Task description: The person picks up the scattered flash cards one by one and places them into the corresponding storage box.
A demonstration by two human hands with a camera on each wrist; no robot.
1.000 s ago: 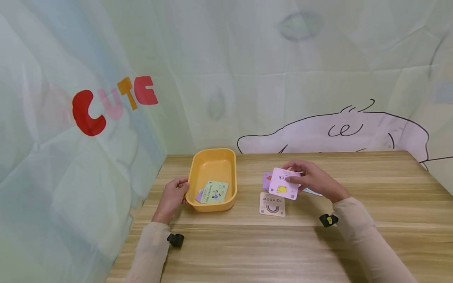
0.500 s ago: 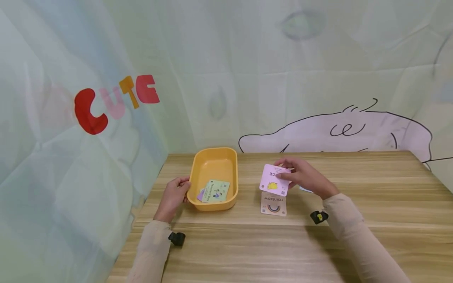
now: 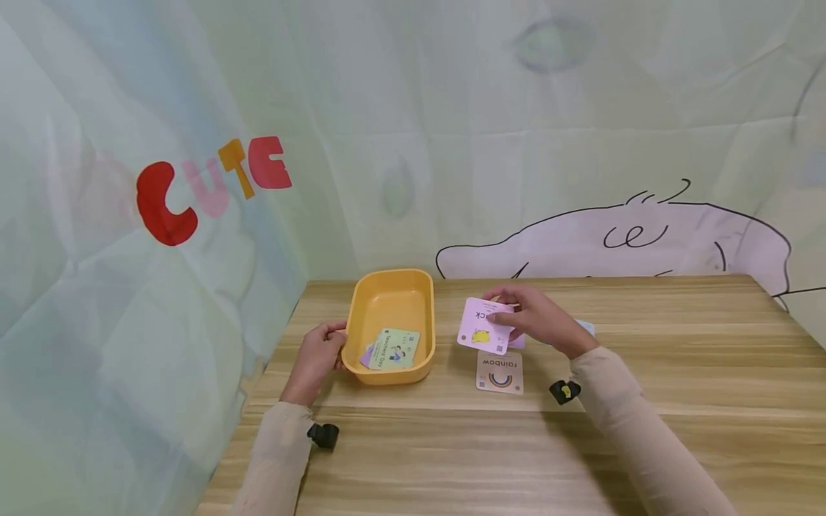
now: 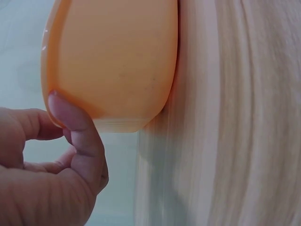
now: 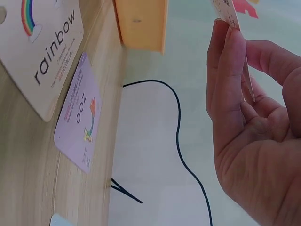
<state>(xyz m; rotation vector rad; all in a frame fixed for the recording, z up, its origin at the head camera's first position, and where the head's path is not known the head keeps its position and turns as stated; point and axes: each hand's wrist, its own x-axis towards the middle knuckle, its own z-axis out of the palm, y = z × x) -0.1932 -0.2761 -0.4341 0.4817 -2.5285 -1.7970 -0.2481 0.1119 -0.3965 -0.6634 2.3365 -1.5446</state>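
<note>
My left hand (image 3: 315, 362) pinches the rim of a yellow plastic tray (image 3: 424, 308) at its near left side; the left wrist view shows the grip up close. Inside the tray, a green "Teachers' Day" card (image 3: 399, 349) overlaps a purple card (image 3: 366, 356). Between thumb and fingers, my right hand (image 3: 532, 312) holds a pink picture card (image 3: 474, 326) with a yellow chick above the table, tray to its left. Below lie a beige "rainbow" card (image 3: 500, 373) and a purple "zoo" card (image 5: 80, 115), which the held card and hand partly cover in the head view.
A light blue card (image 3: 586, 327) lies on the wooden table (image 3: 439, 459), mostly behind my right wrist. Fabric walls (image 3: 361, 179) with printed letters and a cartoon outline rise at the left and along the table's far edge.
My right hand has carried the chick card leftward, closer to the tray, uncovering more of the light blue card. My left hand keeps its hold on the tray, which stays in place.
</note>
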